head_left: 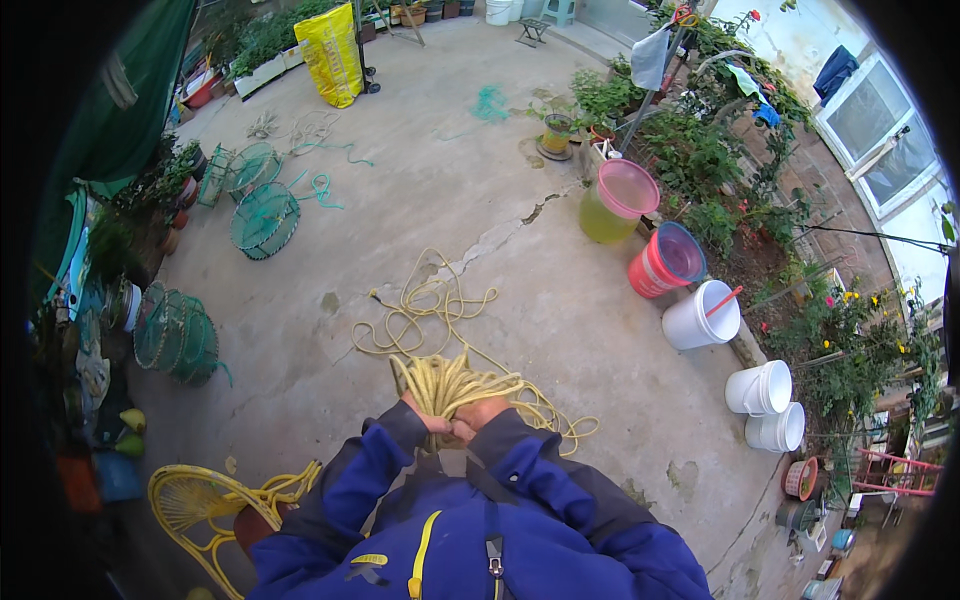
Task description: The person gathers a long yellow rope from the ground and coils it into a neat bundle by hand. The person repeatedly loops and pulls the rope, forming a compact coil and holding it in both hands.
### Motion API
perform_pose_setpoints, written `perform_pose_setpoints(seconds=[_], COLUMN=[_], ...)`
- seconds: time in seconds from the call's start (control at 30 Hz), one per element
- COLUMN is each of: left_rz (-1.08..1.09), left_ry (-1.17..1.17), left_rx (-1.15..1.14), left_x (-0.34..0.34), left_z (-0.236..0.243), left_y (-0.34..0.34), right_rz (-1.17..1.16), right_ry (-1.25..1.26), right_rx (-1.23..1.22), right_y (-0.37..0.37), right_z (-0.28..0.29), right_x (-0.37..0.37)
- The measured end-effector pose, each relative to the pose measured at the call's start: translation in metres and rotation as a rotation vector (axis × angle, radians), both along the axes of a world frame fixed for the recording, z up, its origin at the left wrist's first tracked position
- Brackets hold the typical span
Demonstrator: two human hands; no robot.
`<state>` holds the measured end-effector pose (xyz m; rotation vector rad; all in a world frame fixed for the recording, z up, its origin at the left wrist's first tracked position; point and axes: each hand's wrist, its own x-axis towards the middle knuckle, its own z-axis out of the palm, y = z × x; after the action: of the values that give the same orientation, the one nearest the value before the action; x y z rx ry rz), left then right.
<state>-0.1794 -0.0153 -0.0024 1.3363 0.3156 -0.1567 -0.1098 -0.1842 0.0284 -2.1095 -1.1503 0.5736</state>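
At 9 o'clock from the view's centre, a stack of green net traps stands on the concrete floor. At 8 o'clock, low down, a yellow chair with a rounded frame. Toward 10 o'clock, a round green trap lies alone, near others; at 11, farther off, a yellow bag stands upright.

Close to centre, loose yellow rope lies on the floor in open, crossing loops. Just below, between 6 and 7 o'clock, is the rope bundle: many loops gathered, fanning out away from the person. The left hand, at 7 o'clock, and the right hand, at 6, are together, both clamped on the bundle's near end; exact finger placement is partly hidden. Slack strands trail to the right of the right hand.

At 12 o'clock, a teal net heap lies flat. At 2, a pink-rimmed bucket holds yellow-green contents. Just before 3, a red bucket; just past 3, a white bucket with a red stick in it. Toward 4, two white pails stand touching or nearly so.
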Motion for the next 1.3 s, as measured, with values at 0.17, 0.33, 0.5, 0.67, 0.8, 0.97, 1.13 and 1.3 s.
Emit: perform_pose_setpoints(seconds=[0.17,0.33,0.5,0.67,0.8,0.97,1.13,1.3], left_rz=[-0.187,-0.379,0.057,0.37,0.595,0.962,1.001,0.685], left_ry=[0.052,-0.034,0.206,0.488,0.456,0.538,0.338,0.315], left_rx=[0.096,0.464,0.229,0.535,0.632,0.53,0.183,-0.041], left_x=[0.014,0.0,-0.038,-0.065,-0.086,-0.091,-0.126,-0.143], left_z=[0.022,0.025,-0.015,-0.03,0.008,0.014,-0.017,-0.037], left_y=[-0.013,-0.009,0.087,0.207,0.236,0.277,0.309,0.269], right_rz=[0.007,-0.145,-0.558,-1.127,-1.21,-1.463,-0.91,-0.707], right_ry=[0.037,0.09,0.104,-0.229,-0.448,-0.43,-0.533,0.067], right_rx=[0.039,-0.068,-0.144,-0.073,0.066,0.089,-1.069,-0.196], right_y=[-0.023,-0.084,-0.221,-0.383,-0.493,-0.552,-0.467,-0.297], right_z=[0.01,0.0,-0.025,0.015,0.089,0.103,0.037,-0.004], right_x=[0.007,0.042,0.135,0.217,0.244,0.253,0.217,0.114])
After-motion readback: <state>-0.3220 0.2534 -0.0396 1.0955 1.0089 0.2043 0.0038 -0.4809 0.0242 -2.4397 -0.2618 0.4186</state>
